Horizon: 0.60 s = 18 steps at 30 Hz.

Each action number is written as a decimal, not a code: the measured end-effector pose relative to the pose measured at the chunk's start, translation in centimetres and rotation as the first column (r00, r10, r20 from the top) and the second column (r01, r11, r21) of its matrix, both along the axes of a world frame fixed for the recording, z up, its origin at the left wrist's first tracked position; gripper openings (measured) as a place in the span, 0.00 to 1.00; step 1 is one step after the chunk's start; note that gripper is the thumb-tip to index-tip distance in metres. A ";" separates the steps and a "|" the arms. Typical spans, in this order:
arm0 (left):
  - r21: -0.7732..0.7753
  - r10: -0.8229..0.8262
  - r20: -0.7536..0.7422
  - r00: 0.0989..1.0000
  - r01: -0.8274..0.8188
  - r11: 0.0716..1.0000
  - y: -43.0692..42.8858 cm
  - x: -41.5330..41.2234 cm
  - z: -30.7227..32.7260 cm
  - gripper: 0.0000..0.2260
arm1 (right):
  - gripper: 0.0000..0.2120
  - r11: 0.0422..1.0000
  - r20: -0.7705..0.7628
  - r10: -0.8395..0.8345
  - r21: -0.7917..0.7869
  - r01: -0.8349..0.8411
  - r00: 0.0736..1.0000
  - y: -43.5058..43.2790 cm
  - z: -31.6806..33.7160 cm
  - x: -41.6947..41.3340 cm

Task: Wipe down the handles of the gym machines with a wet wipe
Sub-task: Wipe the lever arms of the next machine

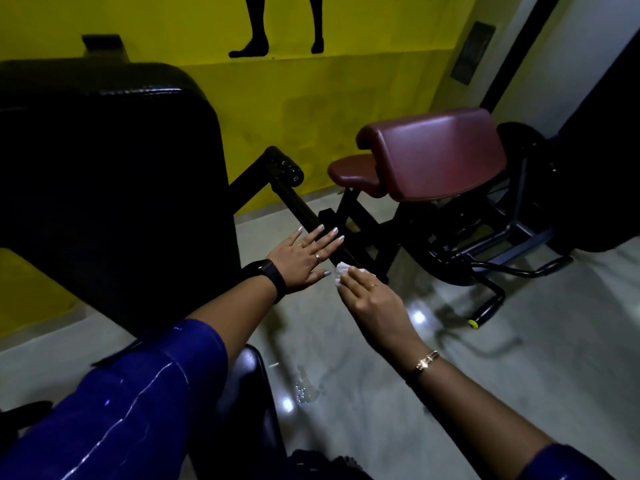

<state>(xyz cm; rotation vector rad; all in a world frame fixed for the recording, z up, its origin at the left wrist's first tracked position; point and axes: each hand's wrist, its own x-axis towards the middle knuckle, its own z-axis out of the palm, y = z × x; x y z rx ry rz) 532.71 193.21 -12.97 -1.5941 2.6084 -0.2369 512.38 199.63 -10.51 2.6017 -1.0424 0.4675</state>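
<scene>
A black handle bar [300,206] slopes down from a padded black machine toward me in the middle of the view. My left hand [302,258] lies flat with straight, spread fingers, its fingertips on the lower part of the bar. Just right of it, my right hand [372,299] grips a crumpled white wet wipe [341,270] and presses it against the bar's near end. The bar's end is hidden under the wipe and both hands.
A large black back pad [104,174] fills the left side. A maroon padded curl bench [433,154] on a black frame stands at the right, with a yellow-tipped foot [473,323]. The wall behind is yellow. Glossy grey floor [346,375] lies below, with a black seat [252,393] near me.
</scene>
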 end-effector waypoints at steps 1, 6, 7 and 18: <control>-0.003 -0.011 0.003 1.000 0.011 1.000 -0.1 0.1 -0.1 0.28 | 0.17 1.000 0.023 -0.002 -0.012 0.003 1.000 0.1 0.2 -0.1; 0.021 -0.059 -0.170 0.984 0.064 0.998 -0.6 0.6 -0.7 0.31 | 0.14 0.974 -0.006 -0.197 0.108 0.197 0.980 -1.4 0.2 2.9; 0.011 -0.064 -0.211 0.975 0.068 0.998 -0.8 0.7 -0.9 0.31 | 0.17 0.976 -0.046 -0.184 0.114 0.188 0.982 -1.6 0.0 3.2; -0.055 -0.125 -0.299 0.946 0.114 0.992 -2.1 0.8 -2.5 0.32 | 0.19 0.979 -0.214 0.016 0.204 0.029 0.977 -2.7 2.0 1.1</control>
